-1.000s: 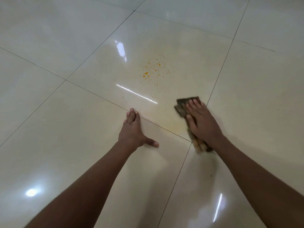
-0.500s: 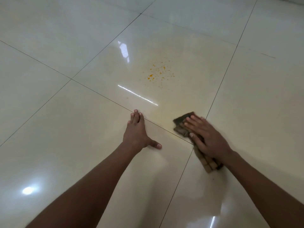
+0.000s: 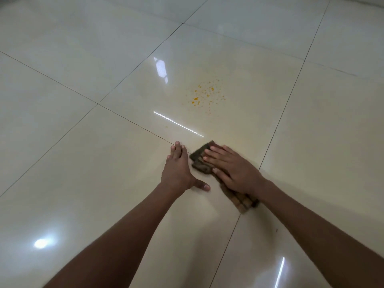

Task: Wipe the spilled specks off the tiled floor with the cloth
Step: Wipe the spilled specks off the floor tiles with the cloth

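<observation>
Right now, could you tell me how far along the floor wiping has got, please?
Nothing looks finished: the orange specks lie scattered on the tiled floor, plus one stray speck nearer. In hand: the right hand presses the dark cloth flat on the floor, short of the spill, while the left hand rests flat beside it. Left: moving the cloth forward over the specks.

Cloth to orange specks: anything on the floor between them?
Head view: only bare glossy tile between the cloth and the specks, crossed by a bright light streak.
</observation>
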